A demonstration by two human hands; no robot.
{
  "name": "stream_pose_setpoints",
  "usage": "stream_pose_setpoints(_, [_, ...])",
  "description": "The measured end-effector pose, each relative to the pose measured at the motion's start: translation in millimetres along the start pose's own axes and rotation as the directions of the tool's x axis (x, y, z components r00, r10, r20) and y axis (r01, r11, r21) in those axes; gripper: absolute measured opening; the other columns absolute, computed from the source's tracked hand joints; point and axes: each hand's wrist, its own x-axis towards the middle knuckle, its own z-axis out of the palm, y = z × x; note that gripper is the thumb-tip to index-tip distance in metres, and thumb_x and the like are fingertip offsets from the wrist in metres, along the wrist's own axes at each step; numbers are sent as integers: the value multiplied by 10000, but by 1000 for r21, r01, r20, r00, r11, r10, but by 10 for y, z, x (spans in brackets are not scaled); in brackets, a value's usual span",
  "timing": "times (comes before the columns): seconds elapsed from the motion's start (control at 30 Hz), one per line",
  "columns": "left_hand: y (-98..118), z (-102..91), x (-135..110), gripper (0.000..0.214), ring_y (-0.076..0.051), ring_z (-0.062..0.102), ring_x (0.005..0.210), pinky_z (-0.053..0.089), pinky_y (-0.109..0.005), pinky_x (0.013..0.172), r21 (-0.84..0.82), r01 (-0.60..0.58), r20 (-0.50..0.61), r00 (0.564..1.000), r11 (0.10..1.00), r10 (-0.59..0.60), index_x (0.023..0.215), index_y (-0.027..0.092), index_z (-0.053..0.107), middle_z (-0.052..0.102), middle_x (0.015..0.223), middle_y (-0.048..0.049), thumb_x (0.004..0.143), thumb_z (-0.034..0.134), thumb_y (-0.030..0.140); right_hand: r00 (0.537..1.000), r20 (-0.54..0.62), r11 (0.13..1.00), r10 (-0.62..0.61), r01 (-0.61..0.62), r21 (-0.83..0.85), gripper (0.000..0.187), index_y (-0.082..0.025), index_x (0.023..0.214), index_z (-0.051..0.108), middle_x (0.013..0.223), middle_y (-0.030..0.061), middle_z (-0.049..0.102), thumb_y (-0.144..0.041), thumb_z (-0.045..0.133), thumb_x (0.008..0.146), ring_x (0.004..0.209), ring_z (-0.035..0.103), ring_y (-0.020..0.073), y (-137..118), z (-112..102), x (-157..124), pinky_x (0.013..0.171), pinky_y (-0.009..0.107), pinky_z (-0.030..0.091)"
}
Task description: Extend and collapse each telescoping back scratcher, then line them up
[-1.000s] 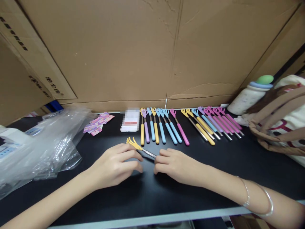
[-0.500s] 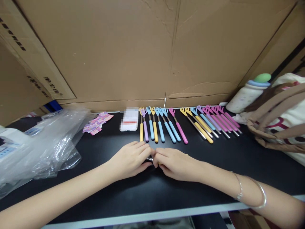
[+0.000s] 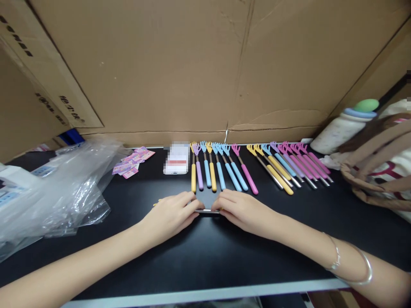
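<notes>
My left hand [image 3: 175,212] and my right hand [image 3: 245,209] are both closed on one back scratcher, with its metal rod [image 3: 208,211] showing level between them. Yellow tips poke out beyond my left hand, and a bit of yellow shows at my right fingertips. Most of this scratcher is hidden by the fingers. Just behind lies a spaced row of back scratchers in yellow, purple, blue and pink, among them a pink one [image 3: 248,177]. Further right, more scratchers lie close together with metal rods jutting past their handles, including a yellow-handled one [image 3: 279,179].
A phone [image 3: 176,158] with a blurred screen lies left of the row, beside small pink-purple cards [image 3: 133,162]. Clear plastic bags [image 3: 73,192] cover the left side. At right stand a bottle [image 3: 340,130] and a bag [image 3: 369,179]. Cardboard [image 3: 160,68] walls the back.
My hands have moved apart, and more of the metal rod shows between them. Yellow tips now show beyond my left hand. The view has shifted slightly.
</notes>
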Motion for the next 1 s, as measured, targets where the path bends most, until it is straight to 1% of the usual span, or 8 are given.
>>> stream_pose_setpoints(0.17, [-39, -33, -8, 155, -149, 561, 630, 434, -230, 515, 109, -5, 4, 1000, 994, 4, 894, 177, 513, 556, 754, -19, 892, 358, 166, 1000, -5, 997, 20, -20, -79, 226, -163, 1009, 569, 909, 66, 609, -104, 382, 896, 834, 552, 154, 40, -64, -15, 731, 278, 451])
stream_pose_setpoints(0.3, [-70, -41, -14, 132, -159, 607, 650, 458, -240, 555, 120, 7, 59, 998, 993, -14, 903, 167, 503, 599, 765, -24, 858, 381, 150, 998, 7, 992, 68, -67, -108, 252, -163, 1040, 556, 966, 75, 621, -71, 420, 849, 877, 570, 167, 27, -150, -29, 758, 297, 467])
stream_pose_setpoints(0.4, [-72, -46, -9, 128, -162, 626, 646, 459, -243, 544, 126, 26, 115, 993, 992, -40, 904, 170, 502, 611, 772, -17, 873, 378, 162, 989, 37, 981, 146, -140, -138, 231, -170, 1043, 542, 1002, 71, 612, -98, 465, 838, 895, 582, 173, 22, -216, -50, 772, 305, 471])
stream_pose_setpoints(0.5, [-74, -80, -1, 134, -165, 636, 650, 464, -251, 539, 137, 42, 162, 985, 990, -64, 912, 174, 503, 618, 789, -14, 886, 371, 170, 963, 104, 955, 249, -226, -192, 127, -175, 975, 541, 948, 58, 608, -171, 483, 861, 843, 593, 177, 48, -288, -101, 723, 299, 470])
stream_pose_setpoints(0.6, [-93, -157, -2, 135, -167, 637, 651, 467, -256, 543, 166, 43, 185, 980, 985, -74, 916, 175, 502, 617, 786, -14, 886, 370, 170, 936, 174, 936, 304, -260, -239, 68, -191, 872, 532, 860, 36, 603, -228, 475, 878, 764, 595, 171, 92, -350, -168, 649, 279, 450])
stream_pose_setpoints(0.7, [-124, -245, -12, 131, -168, 643, 667, 465, -257, 557, 180, 63, 157, 983, 982, -92, 934, 179, 496, 626, 791, -13, 889, 373, 171, 924, 195, 924, 328, -270, -271, 24, -195, 840, 515, 828, 25, 604, -215, 506, 850, 731, 597, 165, 121, -374, -211, 605, 261, 418])
stream_pose_setpoints(0.8, [-148, -297, -20, 108, -165, 647, 644, 438, -246, 530, 191, 80, 98, 990, 978, -100, 943, 192, 482, 647, 782, -1, 895, 385, 191, 927, 186, 920, 325, -264, -290, 61, -196, 805, 482, 801, 23, 608, -215, 489, 862, 694, 591, 152, 129, -367, -218, 581, 247, 387])
stream_pose_setpoints(1.0, [-163, -299, -31, 145, -163, 644, 539, 387, -238, 473, 215, 97, 19, 994, 972, -104, 951, 193, 481, 661, 663, 18, 920, 344, 231, 931, 100, 865, 352, -282, -415, 78, -208, 874, 419, 659, -1, 584, -281, 417, 900, 582, 571, 166, 135, -387, -208, 510, 253, 302])
